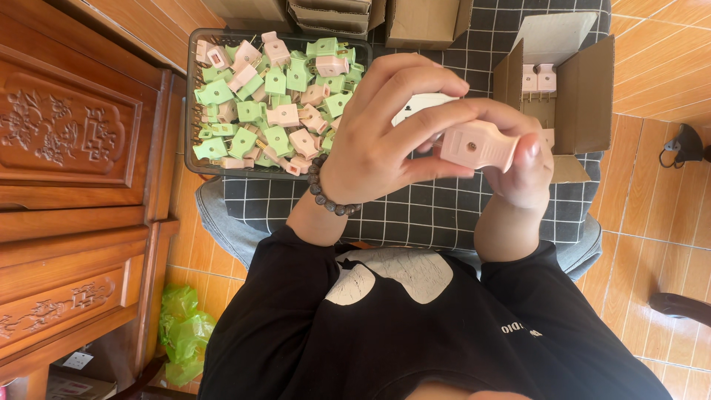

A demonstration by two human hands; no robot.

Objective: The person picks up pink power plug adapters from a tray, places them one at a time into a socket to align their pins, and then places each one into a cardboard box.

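Both my hands are raised over my lap, holding a pale pink plastic plug piece (480, 145). My left hand (385, 137), with a dark bead bracelet at the wrist, curls over it from above, fingers closed on the piece and on a white part (421, 105) behind it. My right hand (524, 172) grips the pink piece's right end from below. A dark wire basket (191, 104) at the upper left is filled with several green and pink plug pieces (274, 104).
An open cardboard box (585, 92) at the upper right holds pink pieces in a row. A checked grey cloth (415, 215) covers my lap. Carved wooden furniture (74, 148) stands at the left, more cardboard boxes (422, 21) at the top, a green plastic bag (181, 333) on the floor.
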